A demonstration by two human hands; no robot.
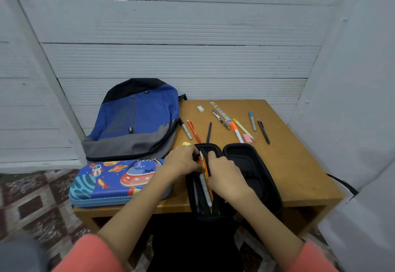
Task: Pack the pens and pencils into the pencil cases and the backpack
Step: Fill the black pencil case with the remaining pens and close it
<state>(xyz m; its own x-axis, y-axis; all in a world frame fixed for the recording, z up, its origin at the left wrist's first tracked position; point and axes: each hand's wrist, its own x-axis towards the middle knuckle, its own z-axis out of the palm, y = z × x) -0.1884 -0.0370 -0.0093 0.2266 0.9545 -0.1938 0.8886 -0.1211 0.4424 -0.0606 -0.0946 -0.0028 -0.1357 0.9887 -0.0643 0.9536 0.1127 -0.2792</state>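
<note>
Head: pencils (205, 183) between fingers (212, 156), inside black case (254, 160)

Soft, even, shadowless light; wide-angle bending warps the edges, and the lower corners are blurred.

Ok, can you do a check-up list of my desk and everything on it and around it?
Surface: wooden table, mostly bare on the right.
Job's things: black pencil case open, pens inside; space-print pencil case closed; backpack back left; loose pens farther back.
Clutter: white eraser, pink eraser, ruler.
Hands: left hand and right hand curl fingers on the pens.
Cables: nothing sure; dark line right of table.
Surroundings: white ribbed wall, patterned floor.
</note>
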